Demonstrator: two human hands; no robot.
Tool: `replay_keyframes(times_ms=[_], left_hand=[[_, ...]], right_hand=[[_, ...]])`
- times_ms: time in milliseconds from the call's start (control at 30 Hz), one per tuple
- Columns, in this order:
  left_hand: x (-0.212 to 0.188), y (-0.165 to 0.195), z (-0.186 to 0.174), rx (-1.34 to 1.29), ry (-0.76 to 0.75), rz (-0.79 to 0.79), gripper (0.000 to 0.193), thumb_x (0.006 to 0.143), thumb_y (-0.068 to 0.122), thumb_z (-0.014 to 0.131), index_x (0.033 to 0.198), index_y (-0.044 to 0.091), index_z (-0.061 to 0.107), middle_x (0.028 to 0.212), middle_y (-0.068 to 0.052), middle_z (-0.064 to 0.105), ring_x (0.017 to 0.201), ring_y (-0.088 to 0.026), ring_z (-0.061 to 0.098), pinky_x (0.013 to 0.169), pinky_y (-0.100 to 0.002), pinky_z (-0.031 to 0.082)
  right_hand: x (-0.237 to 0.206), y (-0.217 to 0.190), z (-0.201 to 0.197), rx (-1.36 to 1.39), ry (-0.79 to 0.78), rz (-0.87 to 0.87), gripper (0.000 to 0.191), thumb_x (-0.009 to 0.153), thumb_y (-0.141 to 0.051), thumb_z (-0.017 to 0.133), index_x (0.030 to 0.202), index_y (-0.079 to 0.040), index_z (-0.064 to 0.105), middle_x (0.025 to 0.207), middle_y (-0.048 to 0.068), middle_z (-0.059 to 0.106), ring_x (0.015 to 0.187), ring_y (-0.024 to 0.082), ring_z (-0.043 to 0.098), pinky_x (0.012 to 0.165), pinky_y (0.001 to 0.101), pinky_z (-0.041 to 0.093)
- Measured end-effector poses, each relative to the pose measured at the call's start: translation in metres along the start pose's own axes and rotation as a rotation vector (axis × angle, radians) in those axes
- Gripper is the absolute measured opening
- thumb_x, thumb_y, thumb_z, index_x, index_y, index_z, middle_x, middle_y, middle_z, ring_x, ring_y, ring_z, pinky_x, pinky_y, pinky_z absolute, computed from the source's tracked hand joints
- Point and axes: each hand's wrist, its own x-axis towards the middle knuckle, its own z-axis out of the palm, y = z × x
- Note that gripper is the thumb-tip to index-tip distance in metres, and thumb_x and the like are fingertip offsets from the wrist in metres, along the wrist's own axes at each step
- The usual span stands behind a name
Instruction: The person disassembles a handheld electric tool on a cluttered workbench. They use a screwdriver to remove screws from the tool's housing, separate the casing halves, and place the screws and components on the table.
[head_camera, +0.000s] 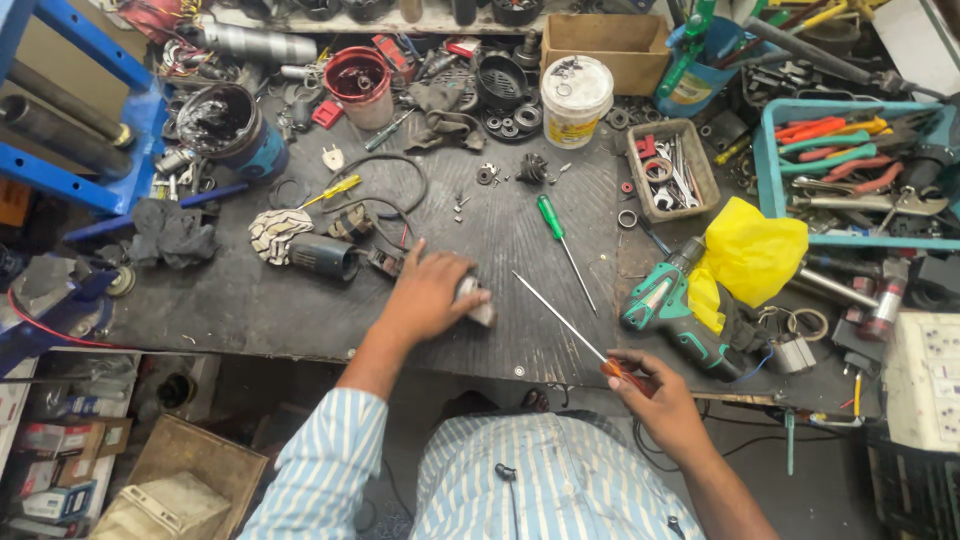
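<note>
Left hand at frame centre, fingers clamped over small grey metal part on desk. Right hand, lower right, fingers closed on orange-handled screwdriver; tip short of part. Work looks unfinished; green screwdriver lies unused.

Left hand covers metal part; right hand grips screwdriver

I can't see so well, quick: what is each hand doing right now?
Left hand: closed over a small grey metal part on the workbench.
Right hand: closed around the orange handle of a long screwdriver.
</note>
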Motion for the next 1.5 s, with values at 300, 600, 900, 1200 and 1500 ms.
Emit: replay_keyframes(times_ms=[300, 600, 900, 1200, 1500], left_hand=[[-0.046, -0.013, -0.041, -0.124, -0.065, 0.099, 0.095, 0.054, 0.055, 0.087, 0.133, 0.011, 0.059, 0.122, -0.008, 0.067, 0.124, -0.029, 0.056, 0.115, -0.055, 0.024], [-0.042, -0.034, -0.058, -0.13, 0.025, 0.138, 0.076, 0.064, 0.058, 0.085, 0.125, 0.017, 0.068, 0.121, -0.005, 0.069, 0.122, -0.026, 0.06, 0.118, -0.059, 0.023], [-0.048, -0.044, -0.08, -0.209, 0.04, 0.095, 0.059, 0.073, 0.048, 0.082, 0.12, 0.015, 0.069, 0.118, -0.006, 0.07, 0.118, -0.025, 0.061, 0.115, -0.054, 0.028], [-0.042, -0.044, -0.076, -0.235, 0.024, 0.069, 0.059, 0.071, 0.044, 0.084, 0.12, 0.015, 0.07, 0.117, -0.005, 0.071, 0.118, -0.025, 0.061, 0.116, -0.053, 0.026], [-0.033, -0.035, -0.061, -0.268, 0.016, 0.07, 0.064, 0.068, 0.039, 0.087, 0.125, 0.016, 0.07, 0.123, -0.006, 0.07, 0.123, -0.026, 0.06, 0.117, -0.05, 0.026]], right_hand=[[-0.01, 0.0, 0.029, 0.252, -0.096, 0.21, 0.049, 0.084, -0.006, 0.073, 0.132, -0.003, 0.067, 0.083, 0.003, 0.057, 0.06, 0.006, 0.042, 0.049, 0.0232, 0.035], [-0.022, -0.018, 0.082, -0.002, -0.077, 0.098, 0.041, 0.082, -0.007, 0.076, 0.122, -0.002, 0.07, 0.104, 0.006, 0.075, 0.093, 0.01, 0.066, 0.085, 0.0258, 0.053], [-0.033, -0.035, 0.105, -0.144, 0.004, 0.087, 0.041, 0.079, -0.007, 0.078, 0.119, -0.005, 0.072, 0.103, 0.004, 0.076, 0.093, 0.012, 0.068, 0.087, 0.0265, 0.053], [-0.026, -0.051, 0.097, -0.186, 0.007, 0.038, 0.037, 0.079, -0.004, 0.076, 0.116, -0.003, 0.075, 0.103, 0.006, 0.072, 0.095, 0.014, 0.069, 0.088, 0.0267, 0.053], [-0.01, -0.042, 0.072, -0.146, -0.057, 0.024, 0.032, 0.08, -0.002, 0.074, 0.112, -0.001, 0.075, 0.108, 0.007, 0.073, 0.101, 0.014, 0.071, 0.092, 0.0265, 0.052]])
